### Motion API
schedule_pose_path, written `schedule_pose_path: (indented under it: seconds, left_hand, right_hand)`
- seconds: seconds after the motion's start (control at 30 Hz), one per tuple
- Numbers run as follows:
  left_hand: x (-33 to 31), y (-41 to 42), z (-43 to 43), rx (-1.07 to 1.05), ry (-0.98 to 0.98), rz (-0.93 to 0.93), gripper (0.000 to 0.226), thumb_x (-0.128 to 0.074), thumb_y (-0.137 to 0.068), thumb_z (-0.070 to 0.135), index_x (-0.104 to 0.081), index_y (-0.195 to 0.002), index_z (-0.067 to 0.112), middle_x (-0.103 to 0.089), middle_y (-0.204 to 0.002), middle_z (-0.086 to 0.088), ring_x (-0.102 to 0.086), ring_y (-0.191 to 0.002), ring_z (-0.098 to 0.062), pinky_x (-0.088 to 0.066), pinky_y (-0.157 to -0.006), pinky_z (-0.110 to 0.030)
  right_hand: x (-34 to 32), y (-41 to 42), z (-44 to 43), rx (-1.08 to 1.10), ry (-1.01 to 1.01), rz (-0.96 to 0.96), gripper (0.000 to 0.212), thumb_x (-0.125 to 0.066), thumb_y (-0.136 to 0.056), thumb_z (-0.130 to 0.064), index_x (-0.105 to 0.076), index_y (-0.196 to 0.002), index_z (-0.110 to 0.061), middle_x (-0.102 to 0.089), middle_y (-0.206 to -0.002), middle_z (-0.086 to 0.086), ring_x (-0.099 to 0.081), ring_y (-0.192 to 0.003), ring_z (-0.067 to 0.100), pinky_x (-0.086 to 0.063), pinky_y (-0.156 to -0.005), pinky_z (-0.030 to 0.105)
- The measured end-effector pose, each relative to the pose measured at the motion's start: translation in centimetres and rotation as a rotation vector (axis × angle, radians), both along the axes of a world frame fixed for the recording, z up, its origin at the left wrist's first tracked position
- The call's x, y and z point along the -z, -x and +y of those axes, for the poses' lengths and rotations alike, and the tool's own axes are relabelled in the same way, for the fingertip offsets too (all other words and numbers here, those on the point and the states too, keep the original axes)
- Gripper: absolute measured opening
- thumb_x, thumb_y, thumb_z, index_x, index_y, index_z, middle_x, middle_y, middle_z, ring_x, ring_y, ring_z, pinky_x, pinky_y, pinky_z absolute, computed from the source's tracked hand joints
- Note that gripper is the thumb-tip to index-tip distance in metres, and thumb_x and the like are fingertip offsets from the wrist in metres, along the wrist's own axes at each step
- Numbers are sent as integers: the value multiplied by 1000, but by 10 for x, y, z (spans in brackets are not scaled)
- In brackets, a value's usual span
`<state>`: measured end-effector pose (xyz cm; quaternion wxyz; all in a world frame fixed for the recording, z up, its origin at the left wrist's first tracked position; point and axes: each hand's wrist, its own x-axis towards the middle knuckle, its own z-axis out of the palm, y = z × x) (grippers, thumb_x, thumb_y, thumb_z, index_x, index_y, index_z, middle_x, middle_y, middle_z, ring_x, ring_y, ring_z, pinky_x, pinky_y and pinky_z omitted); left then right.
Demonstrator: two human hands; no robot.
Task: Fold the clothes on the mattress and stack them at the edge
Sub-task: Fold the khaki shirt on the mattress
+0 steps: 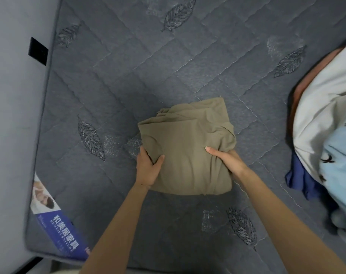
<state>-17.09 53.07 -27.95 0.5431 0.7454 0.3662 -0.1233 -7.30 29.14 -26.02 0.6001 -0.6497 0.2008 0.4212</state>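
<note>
Khaki garment (188,147) lies folded into a compact bundle near the middle of the grey quilted mattress (128,66). Left hand (148,169) grips its near-left corner, thumb on top and fingers tucked beneath; right hand (225,161) pinches the near-right side the same way. Holding both sides probably keeps the layers from slipping apart when lifted. Unfolded clothes (326,125) sit heaped at the right edge, well apart. No finished stack is visible, so the task looks early.
</note>
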Motion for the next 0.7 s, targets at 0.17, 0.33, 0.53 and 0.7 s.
schedule_pose_path:
  seconds: [0.17, 0.33, 0.53, 0.7]
  left_hand:
    - [-20, 10, -1, -29, 106, -51, 65, -62, -93, 22, -24, -146, 17, -49, -131, 6, -49, -118, -11, -37, -104, -28]
    - [-44, 37, 9, -74, 65, -177, 41, -62, -91, 9, -41, -123, 24, -54, -112, 16, -54, -96, 13, -42, -88, -11]
    - [-88, 93, 40, -200, 45, -263, 43, -67, -87, 3, -45, -118, 23, -55, -109, 15, -54, -89, 20, -42, -76, -1]
    - [-104, 140, 85, -131, 96, -237, 41, -67, -86, 4, -46, -114, 26, -58, -110, 10, -58, -89, 16, -45, -75, -4]
  right_hand:
    - [-14, 6, 2, -21, -13, 13, 45, -82, -71, -29, -62, -111, -29, -70, -112, -7, -67, -102, 9, -51, -91, 31]
    - [-35, 37, 11, 34, -42, -80, 31, -79, -77, -18, -63, -101, -28, -73, -97, -14, -68, -91, 1, -53, -71, 14]
    - [-73, 85, 35, 33, -91, -168, 29, -74, -82, -13, -63, -104, -28, -71, -102, -16, -67, -96, 0, -53, -78, 13]
    - [-93, 133, 72, 28, -102, -224, 34, -74, -82, -13, -64, -114, -21, -70, -111, -9, -66, -102, 4, -52, -88, 17]
